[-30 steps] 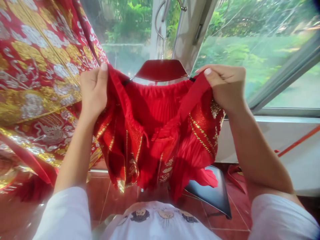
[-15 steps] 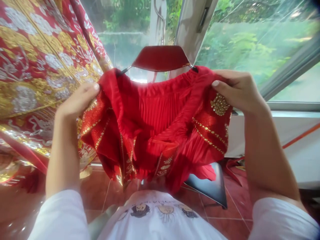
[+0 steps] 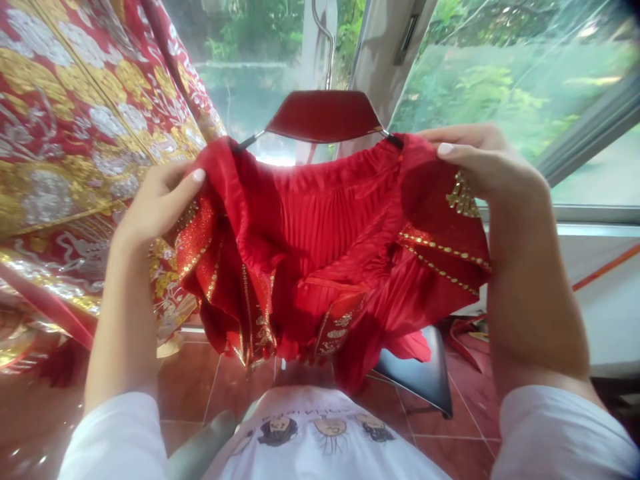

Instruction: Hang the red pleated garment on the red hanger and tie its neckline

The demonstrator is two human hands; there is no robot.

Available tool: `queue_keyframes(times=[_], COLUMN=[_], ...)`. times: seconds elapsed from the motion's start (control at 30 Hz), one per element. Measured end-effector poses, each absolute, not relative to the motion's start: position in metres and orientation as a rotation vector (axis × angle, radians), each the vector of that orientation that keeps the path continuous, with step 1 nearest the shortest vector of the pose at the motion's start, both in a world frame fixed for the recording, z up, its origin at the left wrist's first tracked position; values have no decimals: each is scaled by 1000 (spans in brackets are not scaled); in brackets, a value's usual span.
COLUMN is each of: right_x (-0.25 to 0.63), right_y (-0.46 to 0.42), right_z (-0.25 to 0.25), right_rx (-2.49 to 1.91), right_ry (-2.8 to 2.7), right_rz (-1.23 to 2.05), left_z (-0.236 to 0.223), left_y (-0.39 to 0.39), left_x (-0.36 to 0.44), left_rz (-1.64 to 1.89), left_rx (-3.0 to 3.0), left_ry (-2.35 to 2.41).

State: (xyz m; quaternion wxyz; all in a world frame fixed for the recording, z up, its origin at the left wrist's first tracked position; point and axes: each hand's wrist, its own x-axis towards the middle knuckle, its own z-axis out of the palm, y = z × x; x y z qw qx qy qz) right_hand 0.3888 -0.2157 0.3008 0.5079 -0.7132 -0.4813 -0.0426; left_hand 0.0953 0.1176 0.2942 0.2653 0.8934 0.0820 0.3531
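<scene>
A red pleated blouse with gold trim and beaded patches hangs in front of me on a hanger with a wide dark red neck piece. My left hand is closed on the blouse's left shoulder, thumb on top and the other fingers mostly hidden. On the other side, my right hand pinches the right shoulder beside a gold beaded ornament. The shoulders are spread apart, and the wide neckline gapes open toward me. Above, the hanger's metal hook rises out of view.
Red cloth with gold and silver embroidery hangs close on the left. Windows stand behind the blouse. Below it are a black chair seat and a red tiled floor. Red fabric lies at the lower right.
My right hand has moved slightly right and up, drawing the right shoulder and sleeve outward. My left hand has shifted its grip a little, its thumb moving slightly right. The hanger stays nearly in place.
</scene>
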Motion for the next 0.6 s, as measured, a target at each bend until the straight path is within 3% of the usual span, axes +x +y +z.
queue_keyframes(times=[0.17, 0.37, 0.6], right_x=[355, 343, 344], right_y=[-212, -194, -182], right_z=[317, 310, 336], right_rx=[-1707, -1800, -2050], right_ry=[-1519, -1370, -1045], right_rz=[-244, -448, -6], left_z=[327, 330, 323], left_y=[107, 97, 114], left_x=[107, 114, 128], left_rz=[823, 863, 1226], left_rx=[2658, 2663, 2277], left_ry=[-65, -35, 88])
